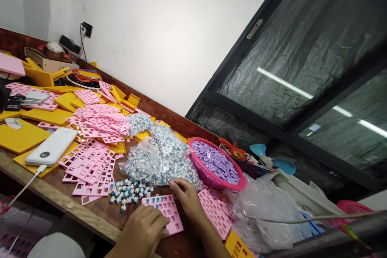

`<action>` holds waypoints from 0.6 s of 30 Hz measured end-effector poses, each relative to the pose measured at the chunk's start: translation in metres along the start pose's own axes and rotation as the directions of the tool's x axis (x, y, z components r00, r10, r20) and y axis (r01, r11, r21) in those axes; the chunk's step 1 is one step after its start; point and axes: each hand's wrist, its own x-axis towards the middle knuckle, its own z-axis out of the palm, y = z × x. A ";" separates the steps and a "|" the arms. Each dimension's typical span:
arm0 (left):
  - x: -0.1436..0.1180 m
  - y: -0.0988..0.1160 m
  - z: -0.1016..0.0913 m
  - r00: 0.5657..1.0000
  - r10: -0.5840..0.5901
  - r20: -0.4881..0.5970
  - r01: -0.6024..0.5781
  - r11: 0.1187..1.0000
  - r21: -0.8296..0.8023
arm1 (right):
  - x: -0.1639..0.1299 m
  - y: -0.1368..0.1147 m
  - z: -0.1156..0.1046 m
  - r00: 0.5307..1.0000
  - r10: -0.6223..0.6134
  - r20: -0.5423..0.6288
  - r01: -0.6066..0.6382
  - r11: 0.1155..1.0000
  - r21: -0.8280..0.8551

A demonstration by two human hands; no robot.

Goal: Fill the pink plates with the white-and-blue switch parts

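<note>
My left hand (144, 229) rests on the near end of a pink keyboard switch plate (165, 212) that lies on the wooden table (60, 197). A row of blue-and-white switches sits along the plate's far edge. My right hand (188, 198) touches the plate's right side, fingers curled, next to a clear bag of switches (157, 157). A small loose pile of switches (128, 193) lies just left of the plate. Whether the fingers pinch a switch cannot be made out.
A heap of pink plates (93, 149) and yellow plates (21, 135) covers the left of the table. A white power bank (51, 147) with a cable lies there. A pink basket of purple keycaps (216, 163) and an empty plastic bag (263, 209) are at right.
</note>
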 end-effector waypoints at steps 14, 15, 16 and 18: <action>0.025 -0.009 -0.017 0.883 -0.366 0.295 0.302 0.922 0.241 | -0.017 0.020 -0.007 0.973 -0.129 0.191 0.148 0.985 -0.088; 0.025 -0.007 -0.017 0.878 -0.367 0.309 0.299 0.922 0.247 | -0.017 0.021 -0.006 0.972 -0.142 0.187 0.164 0.980 -0.111; 0.025 -0.006 -0.016 0.877 -0.364 0.314 0.291 0.922 0.257 | -0.017 0.023 -0.005 0.971 -0.155 0.181 0.180 0.975 -0.131; 0.025 -0.002 -0.014 0.880 -0.354 0.316 0.271 0.921 0.279 | -0.016 0.025 -0.005 0.969 -0.168 0.180 0.199 0.966 -0.166</action>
